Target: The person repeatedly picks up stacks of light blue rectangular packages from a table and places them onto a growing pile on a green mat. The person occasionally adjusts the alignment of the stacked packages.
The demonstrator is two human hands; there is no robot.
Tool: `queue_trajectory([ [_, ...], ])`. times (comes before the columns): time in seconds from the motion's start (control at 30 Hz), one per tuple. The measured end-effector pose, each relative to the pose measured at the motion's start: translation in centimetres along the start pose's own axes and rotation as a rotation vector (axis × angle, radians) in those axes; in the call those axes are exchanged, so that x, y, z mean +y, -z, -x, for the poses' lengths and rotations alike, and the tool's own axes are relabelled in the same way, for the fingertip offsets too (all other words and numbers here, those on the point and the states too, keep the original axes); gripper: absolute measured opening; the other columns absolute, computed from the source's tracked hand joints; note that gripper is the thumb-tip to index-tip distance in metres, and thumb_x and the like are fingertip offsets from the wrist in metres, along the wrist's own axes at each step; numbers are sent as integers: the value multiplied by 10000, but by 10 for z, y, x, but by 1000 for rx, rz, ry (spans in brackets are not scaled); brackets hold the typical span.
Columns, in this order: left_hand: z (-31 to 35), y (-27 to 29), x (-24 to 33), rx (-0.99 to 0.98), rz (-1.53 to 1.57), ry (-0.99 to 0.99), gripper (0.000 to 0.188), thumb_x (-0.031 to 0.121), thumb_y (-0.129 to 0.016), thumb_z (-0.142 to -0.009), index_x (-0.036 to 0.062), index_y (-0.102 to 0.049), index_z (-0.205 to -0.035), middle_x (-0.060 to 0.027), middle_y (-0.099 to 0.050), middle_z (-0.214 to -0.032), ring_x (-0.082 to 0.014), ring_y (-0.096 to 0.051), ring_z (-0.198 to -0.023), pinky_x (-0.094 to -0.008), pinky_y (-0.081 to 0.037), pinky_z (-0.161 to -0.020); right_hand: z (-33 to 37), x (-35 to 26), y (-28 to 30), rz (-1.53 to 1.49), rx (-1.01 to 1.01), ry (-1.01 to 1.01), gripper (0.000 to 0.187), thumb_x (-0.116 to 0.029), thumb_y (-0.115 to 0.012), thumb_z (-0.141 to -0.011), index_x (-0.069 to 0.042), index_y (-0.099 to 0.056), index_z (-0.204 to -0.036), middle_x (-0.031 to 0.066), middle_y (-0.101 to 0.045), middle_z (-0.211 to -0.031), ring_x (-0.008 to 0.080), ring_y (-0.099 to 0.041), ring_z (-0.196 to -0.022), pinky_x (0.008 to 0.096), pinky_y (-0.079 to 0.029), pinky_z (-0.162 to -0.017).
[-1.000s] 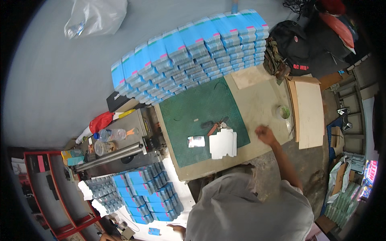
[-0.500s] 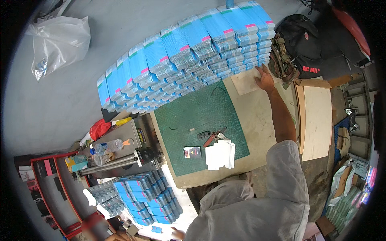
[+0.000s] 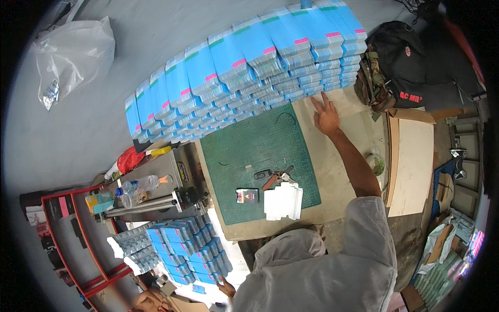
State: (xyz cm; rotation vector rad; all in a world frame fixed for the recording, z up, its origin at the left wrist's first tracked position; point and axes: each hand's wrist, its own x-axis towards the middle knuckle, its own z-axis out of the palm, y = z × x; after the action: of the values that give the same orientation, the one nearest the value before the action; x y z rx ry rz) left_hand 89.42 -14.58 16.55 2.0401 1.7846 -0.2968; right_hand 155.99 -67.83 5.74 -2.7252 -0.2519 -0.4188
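Observation:
My right hand [image 3: 326, 117] is stretched out over the beige tabletop [image 3: 340, 161], fingers apart, with nothing in it. Its fingertips are close to the front of a long row of stacked blue printed card bundles [image 3: 254, 49] with pink and green marks. At the lower edge, partly hidden by my grey shirt, my left hand [image 3: 226, 287] shows small, fingers spread, beside lower stacks of blue bundles [image 3: 189, 252]. On the green cutting mat [image 3: 244, 151] lie a stack of white cards [image 3: 283, 202], keys with a red pocketknife [image 3: 270, 181] and a small dark pack [image 3: 247, 196].
A roll of tape [image 3: 375, 164] lies right of my forearm. Black bags [image 3: 410, 67] and a cardboard box [image 3: 413, 164] stand at the right. Plastic bottles [image 3: 138, 190] and a red rack [image 3: 78, 244] are at the left. Another person's hand [image 3: 150, 301] shows at lower left.
My right hand has moved left along the front of the blue bundles. The tape roll beside my forearm has come into view. My left hand shows more, nearer the lower stacks.

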Motion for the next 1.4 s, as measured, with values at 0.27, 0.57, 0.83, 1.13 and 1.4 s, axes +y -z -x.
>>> queue_trajectory([
  [0.27,19,-4,20,153,220,-79,888,520,-635,-946,-204,-378,-1392,-395,-441,-1416,-457,-436,-1341,-472,-319,-1143,-18,-76,-30,51,-161,-156,748,-149,-651,-813,-222,-403,-1515,201,-365,-1525,385,-480,-1228,497,-465,-981],
  [0.57,48,-25,-16,96,228,148,913,490,-681,-920,-185,-338,-1428,-389,-413,-1444,-454,-387,-1390,-475,-302,-1168,-23,-174,-49,112,-303,-140,605,-324,-537,-972,-255,-361,-1547,185,-272,-1581,400,-477,-1208,548,-427,-972],
  [0.83,41,-41,-35,1,281,234,908,473,-690,-917,-196,-337,-1420,-393,-413,-1440,-448,-393,-1388,-469,-321,-1158,-25,-253,-82,100,-321,-62,557,-421,-448,-1020,-252,-362,-1544,220,-309,-1552,391,-485,-1173,540,-419,-956],
  [1.13,30,-33,-58,94,371,201,890,464,-697,-914,-182,-354,-1420,-377,-420,-1442,-453,-389,-1386,-467,-311,-1163,-26,-342,-109,54,-293,-228,594,-404,-473,-1007,-200,-352,-1552,234,-242,-1585,394,-469,-1229,527,-411,-1004],
  [1.4,38,-49,-85,7,447,476,944,516,-704,-894,-171,-345,-1431,-372,-440,-1429,-431,-444,-1348,-450,-369,-1125,-31,-447,-153,44,-446,-52,663,-483,-469,-990,-228,-288,-1575,235,-199,-1601,409,-480,-1235,515,-424,-1014],
])
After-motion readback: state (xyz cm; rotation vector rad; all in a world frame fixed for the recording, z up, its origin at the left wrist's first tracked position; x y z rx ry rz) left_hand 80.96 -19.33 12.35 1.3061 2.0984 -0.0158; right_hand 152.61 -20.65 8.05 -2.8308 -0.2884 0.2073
